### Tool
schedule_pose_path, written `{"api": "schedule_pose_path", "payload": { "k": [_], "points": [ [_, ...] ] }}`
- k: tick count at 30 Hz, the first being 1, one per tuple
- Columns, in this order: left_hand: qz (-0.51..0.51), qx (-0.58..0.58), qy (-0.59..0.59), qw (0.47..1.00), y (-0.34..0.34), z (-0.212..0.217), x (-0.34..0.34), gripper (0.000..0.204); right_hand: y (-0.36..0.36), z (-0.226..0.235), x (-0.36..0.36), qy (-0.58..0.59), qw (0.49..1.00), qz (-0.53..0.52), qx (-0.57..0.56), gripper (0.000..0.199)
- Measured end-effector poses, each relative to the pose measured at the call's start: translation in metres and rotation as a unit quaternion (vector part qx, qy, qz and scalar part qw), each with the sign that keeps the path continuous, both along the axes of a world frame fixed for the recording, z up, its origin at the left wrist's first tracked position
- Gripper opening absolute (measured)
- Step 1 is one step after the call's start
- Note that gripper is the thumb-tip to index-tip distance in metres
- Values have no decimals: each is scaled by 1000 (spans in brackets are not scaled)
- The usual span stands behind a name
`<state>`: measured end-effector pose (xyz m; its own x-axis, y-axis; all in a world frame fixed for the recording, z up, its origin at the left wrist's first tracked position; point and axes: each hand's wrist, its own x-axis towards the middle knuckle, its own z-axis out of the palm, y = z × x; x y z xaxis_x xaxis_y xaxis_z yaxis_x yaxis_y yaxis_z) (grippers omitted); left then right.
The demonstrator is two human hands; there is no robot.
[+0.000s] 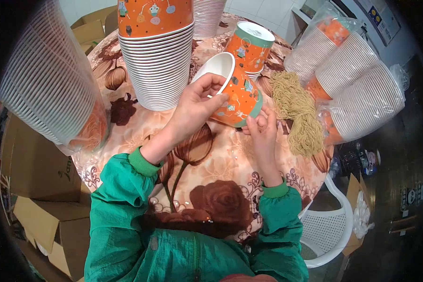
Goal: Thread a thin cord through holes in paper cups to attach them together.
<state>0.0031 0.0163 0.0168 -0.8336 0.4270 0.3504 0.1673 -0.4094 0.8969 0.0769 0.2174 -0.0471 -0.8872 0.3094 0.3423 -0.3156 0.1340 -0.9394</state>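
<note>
An orange paper bowl (239,96) with a green base band and small cartoon figures is tilted over the table, its white mouth facing up and left. The fingers of my left hand (197,103) are closed over its rim, thumb on the outer wall. At the green base, my right hand (264,134) has its thumb and fingers closed against the bowl's lower edge. Just behind stands a short stack of matching bowls (250,49), upside down. A tall stack of bowls (156,66) with white rims rises beyond my left hand.
A bundle of tan yarn-like strands (297,113) lies right of my right hand. Plastic-wrapped bowl stacks (357,101) lie at the right; another wrapped stack (49,75) stands left. The flowered tablecloth (211,160) covers a round table. Cardboard boxes (42,160) and a white chair (326,228) flank it.
</note>
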Motion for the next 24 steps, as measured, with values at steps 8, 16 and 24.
{"api": "schedule_pose_path", "payload": {
  "k": [8,16,24],
  "points": [
    [90,-259,250,929,-1,-9,7,29,6,13,0,-55,990,-34,-128,52],
    [167,-302,465,815,-9,-28,-20,31,38,-11,-13,-62,978,-47,-194,52],
    [174,-210,440,855,-9,-17,-24,22,37,-9,-10,-75,973,-40,-215,47]
  ]
}}
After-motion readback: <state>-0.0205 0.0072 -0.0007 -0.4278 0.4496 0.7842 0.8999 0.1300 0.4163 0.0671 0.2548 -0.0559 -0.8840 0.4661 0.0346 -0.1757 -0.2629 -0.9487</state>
